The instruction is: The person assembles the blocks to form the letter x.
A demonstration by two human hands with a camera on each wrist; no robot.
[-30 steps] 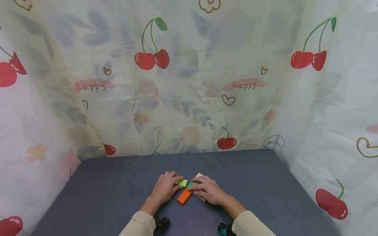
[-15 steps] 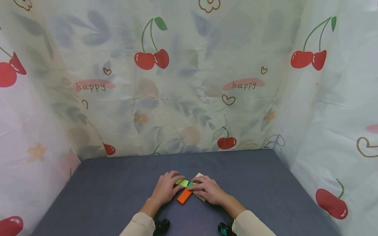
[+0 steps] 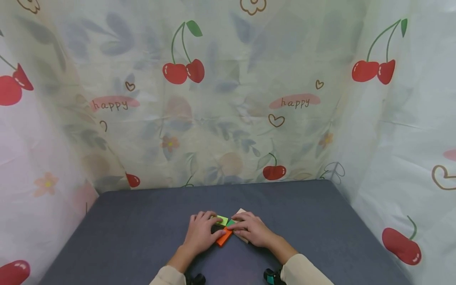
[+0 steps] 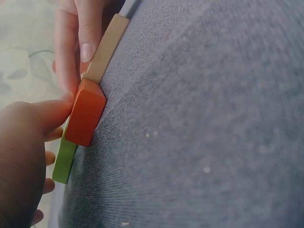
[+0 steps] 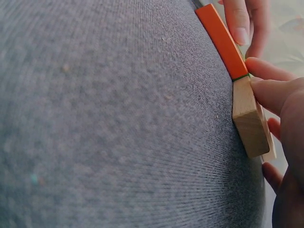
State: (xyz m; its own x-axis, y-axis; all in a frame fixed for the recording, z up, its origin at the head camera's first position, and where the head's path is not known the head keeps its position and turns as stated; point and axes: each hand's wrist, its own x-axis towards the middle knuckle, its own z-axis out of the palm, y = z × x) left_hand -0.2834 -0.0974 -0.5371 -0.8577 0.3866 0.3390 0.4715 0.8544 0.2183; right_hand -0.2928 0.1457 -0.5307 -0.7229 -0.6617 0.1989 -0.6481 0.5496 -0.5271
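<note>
The left hand (image 3: 202, 233) rests on the desk (image 3: 320, 221) with its fingers curled over the light-green block (image 3: 221, 219) and its thumb pressed against the long edge of the orange block (image 3: 224, 236); it pinches these pieces rather than lying loose. The right hand (image 3: 253, 229) lies opposite, its fingers pressing down on the dark-green block (image 3: 230, 223) and its thumb gripping the side of the plain wooden block (image 3: 244, 238), whose far corner shows beyond the fingers. All 4 blocks lie flat at the middle of the desk, near its front edge, touching one another in a tight cluster between the 2 hands. In the left wrist view the orange block (image 4: 85, 118) butts end to end against the wooden block (image 4: 105, 48), and the right wrist view shows that joint closed. To do this closing-up step well, the judgement is: keep each block flat on the grey cloth, push inward along the block length with even thumb pressure, and steady the neighbouring piece so that no edge rides up or slips sideways. A printed cherry curtain (image 3: 228, 99) encloses the desk on 3 sides.
</note>
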